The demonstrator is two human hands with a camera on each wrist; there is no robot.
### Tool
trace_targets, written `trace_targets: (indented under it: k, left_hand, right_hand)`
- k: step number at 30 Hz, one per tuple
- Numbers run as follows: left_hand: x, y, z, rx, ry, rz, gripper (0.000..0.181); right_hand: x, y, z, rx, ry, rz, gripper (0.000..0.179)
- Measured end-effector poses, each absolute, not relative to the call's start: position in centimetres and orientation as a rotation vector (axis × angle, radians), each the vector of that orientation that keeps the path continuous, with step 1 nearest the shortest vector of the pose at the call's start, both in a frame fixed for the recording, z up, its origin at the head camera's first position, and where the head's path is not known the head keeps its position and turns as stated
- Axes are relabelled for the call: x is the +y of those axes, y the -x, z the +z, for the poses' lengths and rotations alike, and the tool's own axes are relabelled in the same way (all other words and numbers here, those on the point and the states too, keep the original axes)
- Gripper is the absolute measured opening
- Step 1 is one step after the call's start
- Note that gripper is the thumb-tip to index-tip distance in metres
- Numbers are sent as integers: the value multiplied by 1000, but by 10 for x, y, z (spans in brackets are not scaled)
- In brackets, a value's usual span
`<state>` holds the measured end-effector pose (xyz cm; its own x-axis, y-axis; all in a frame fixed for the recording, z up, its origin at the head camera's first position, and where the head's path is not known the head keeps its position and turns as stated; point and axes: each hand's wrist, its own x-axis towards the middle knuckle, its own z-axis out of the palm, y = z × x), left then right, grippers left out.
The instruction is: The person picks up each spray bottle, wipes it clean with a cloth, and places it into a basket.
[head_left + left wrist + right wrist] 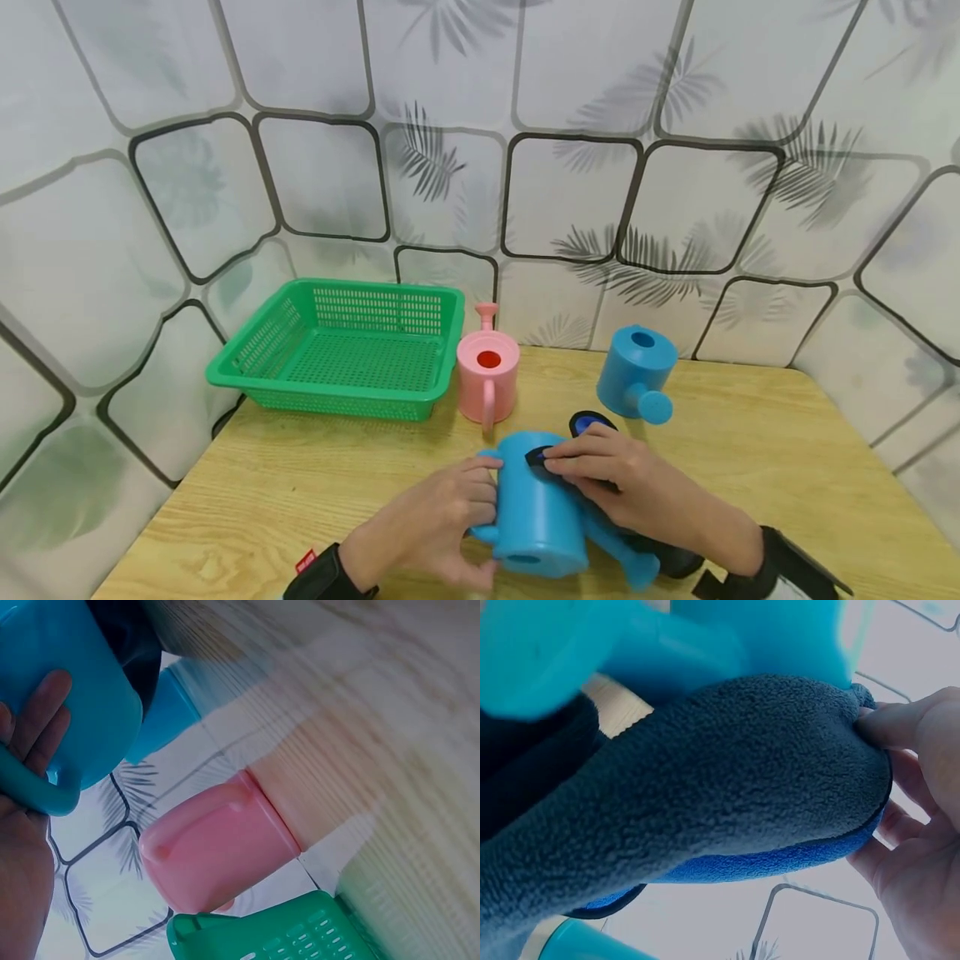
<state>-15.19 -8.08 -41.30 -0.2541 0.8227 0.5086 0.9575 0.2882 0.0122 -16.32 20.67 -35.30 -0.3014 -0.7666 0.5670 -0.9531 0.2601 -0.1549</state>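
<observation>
A light-blue watering can [540, 517] is held tilted over near the table's front edge, its spout pointing toward the lower right. My left hand [450, 517] grips it at the handle; in the left wrist view the fingers pass behind the handle [34, 784] and lie against the can's body. A cloth [750, 765], dark grey on one side and blue on the other, is pinched between the thumb and fingers of my right hand [637, 479]. That hand presses a bunched end of the cloth against the can's side, while the rest hangs below the hand beside the spout.
A pink watering can [468, 387] stands behind the held one, close to a green perforated basket [352, 402] at the back left. Another blue watering can [622, 375] stands at the back right, spout toward me. A patterned curtain [570, 200] encloses the wooden table [780, 450].
</observation>
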Motion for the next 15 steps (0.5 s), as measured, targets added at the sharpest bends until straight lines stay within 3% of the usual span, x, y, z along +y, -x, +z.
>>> trace_targets:
  k: [9,15]
  left_hand:
    - [-79,147,-412,-2264,1604,-489,29]
    - [-79,146,-412,-2238,1592,-485,33]
  right_hand:
    - [212,173,-356,-2153,-1455,662,32]
    - [215,175,-357,-2180,-1435,672,25]
